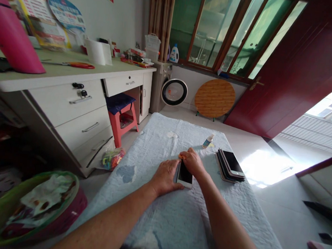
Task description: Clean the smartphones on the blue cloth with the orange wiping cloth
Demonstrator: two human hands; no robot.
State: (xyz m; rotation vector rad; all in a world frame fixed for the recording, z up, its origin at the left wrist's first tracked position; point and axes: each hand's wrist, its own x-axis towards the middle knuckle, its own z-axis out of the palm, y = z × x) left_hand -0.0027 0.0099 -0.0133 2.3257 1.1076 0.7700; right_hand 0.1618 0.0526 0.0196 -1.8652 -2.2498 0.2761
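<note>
A white-framed smartphone (185,176) with a dark screen lies on the pale blue cloth cover (158,146) of the table. My left hand (166,175) grips it along its left side, thumb at the lower edge. At the phone's far end, my right hand (192,162) is closed on a small orange cloth (182,156), pressing it there; most of that cloth is hidden by the fingers. Beyond my right hand stands a small spray bottle (208,141) with a clear cap. To the right lies a stack of several phones (231,165), the top one white-framed.
A white desk (79,95) with drawers runs along the left, a red stool (123,117) under it. A full waste bin (81,202) stands at the lower left. Behind are a washing machine with its round door (174,92) open and a folded round table (215,98).
</note>
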